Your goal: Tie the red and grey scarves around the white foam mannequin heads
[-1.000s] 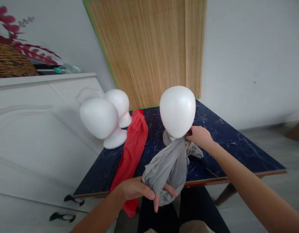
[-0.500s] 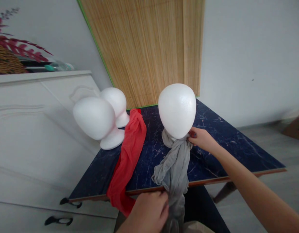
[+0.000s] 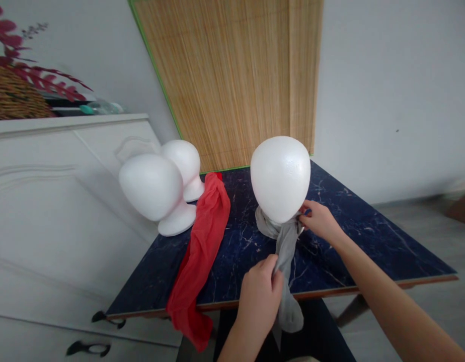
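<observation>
A white foam mannequin head [image 3: 281,176] stands upright on the dark blue marbled table. Round its neck goes a grey scarf [image 3: 287,246], whose tail hangs down over the table's front edge. My left hand [image 3: 261,291] is closed around that hanging part, below the head. Beside the neck, my right hand [image 3: 318,219] pinches the scarf at the head's right side; its fingertips are partly hidden by the head and cloth. A red scarf [image 3: 204,241] lies lengthwise to the left, its near end drooping past the edge.
Two more foam heads, a nearer one [image 3: 153,187] and a farther one [image 3: 182,160], stand at the table's left. A white cabinet [image 3: 59,216] with black handles adjoins that side. Behind the table [image 3: 372,236] hangs a bamboo mat [image 3: 232,80]. A wicker basket [image 3: 17,95] tops the cabinet.
My left hand has moved up and right along the grey scarf, drawing its hanging part narrower. My right hand stays at the neck. The view has shifted slightly.
</observation>
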`<move>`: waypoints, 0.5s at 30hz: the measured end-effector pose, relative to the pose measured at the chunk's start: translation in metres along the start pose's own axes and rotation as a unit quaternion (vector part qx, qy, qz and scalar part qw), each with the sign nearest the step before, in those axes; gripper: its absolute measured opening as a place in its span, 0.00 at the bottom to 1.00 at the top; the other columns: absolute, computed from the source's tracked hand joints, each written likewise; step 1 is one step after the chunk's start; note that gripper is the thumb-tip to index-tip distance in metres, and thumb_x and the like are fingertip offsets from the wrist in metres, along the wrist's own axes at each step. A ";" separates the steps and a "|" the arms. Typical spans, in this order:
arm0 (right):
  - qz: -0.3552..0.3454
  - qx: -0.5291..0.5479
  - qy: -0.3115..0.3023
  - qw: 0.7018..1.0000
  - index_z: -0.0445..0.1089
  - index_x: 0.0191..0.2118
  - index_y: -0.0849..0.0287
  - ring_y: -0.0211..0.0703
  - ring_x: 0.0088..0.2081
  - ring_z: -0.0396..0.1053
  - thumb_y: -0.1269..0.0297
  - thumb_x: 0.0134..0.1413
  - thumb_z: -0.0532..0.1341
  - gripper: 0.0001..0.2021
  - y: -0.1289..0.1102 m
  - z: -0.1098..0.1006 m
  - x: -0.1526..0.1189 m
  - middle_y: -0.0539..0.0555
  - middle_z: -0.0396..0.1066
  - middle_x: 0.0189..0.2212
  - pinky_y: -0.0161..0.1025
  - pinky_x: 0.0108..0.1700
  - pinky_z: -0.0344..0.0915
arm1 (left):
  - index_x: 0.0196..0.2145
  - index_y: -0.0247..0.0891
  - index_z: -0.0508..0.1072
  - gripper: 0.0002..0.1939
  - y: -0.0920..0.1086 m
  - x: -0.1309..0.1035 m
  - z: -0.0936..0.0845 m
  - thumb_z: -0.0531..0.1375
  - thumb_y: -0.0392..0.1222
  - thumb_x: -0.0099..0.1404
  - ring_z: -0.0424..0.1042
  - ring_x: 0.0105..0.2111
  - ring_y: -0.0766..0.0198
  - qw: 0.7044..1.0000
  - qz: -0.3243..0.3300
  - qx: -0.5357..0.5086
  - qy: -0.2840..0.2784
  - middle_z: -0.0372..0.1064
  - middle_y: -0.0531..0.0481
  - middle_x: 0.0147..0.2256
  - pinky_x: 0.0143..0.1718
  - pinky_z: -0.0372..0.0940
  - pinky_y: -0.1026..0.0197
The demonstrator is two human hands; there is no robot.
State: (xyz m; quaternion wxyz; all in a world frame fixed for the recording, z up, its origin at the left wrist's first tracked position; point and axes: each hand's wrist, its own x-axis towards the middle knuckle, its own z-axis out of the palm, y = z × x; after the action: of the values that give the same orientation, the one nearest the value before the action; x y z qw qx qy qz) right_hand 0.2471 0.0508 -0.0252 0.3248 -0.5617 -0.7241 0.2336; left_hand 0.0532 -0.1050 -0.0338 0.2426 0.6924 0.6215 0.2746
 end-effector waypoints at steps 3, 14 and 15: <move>-0.018 -0.057 0.026 0.998 0.69 0.34 0.60 0.37 0.27 0.68 0.75 0.43 0.55 0.11 -0.001 -0.002 0.003 0.51 0.71 0.33 0.33 0.34 0.62 | 0.35 0.40 0.70 0.10 -0.009 -0.006 -0.008 0.49 0.39 0.66 0.62 0.28 0.65 0.992 -0.028 -0.122 -0.026 0.63 0.54 0.27 0.31 0.53 0.64; -0.060 0.001 0.082 0.995 0.65 0.38 0.59 0.41 0.35 0.67 0.74 0.45 0.54 0.11 0.008 0.003 -0.006 0.52 0.67 0.33 0.37 0.40 0.65 | 0.30 0.40 0.74 0.17 -0.017 0.000 -0.020 0.52 0.51 0.68 0.69 0.32 0.58 0.988 0.001 -0.059 -0.145 0.71 0.49 0.29 0.35 0.57 0.61; -0.043 0.043 0.065 0.996 0.64 0.40 0.58 0.41 0.35 0.68 0.73 0.45 0.56 0.13 0.011 0.002 -0.009 0.52 0.68 0.34 0.37 0.39 0.66 | 0.31 0.40 0.76 0.18 -0.015 0.005 -0.026 0.53 0.54 0.67 0.70 0.35 0.56 0.991 0.022 -0.030 -0.126 0.73 0.47 0.32 0.38 0.58 0.59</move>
State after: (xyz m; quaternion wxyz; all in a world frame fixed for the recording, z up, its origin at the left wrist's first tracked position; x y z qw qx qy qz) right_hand 0.2545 0.0455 -0.0358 0.4050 -0.5295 -0.7144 0.2127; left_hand 0.0249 -0.0982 -0.0245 0.3332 0.7276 0.5621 0.2089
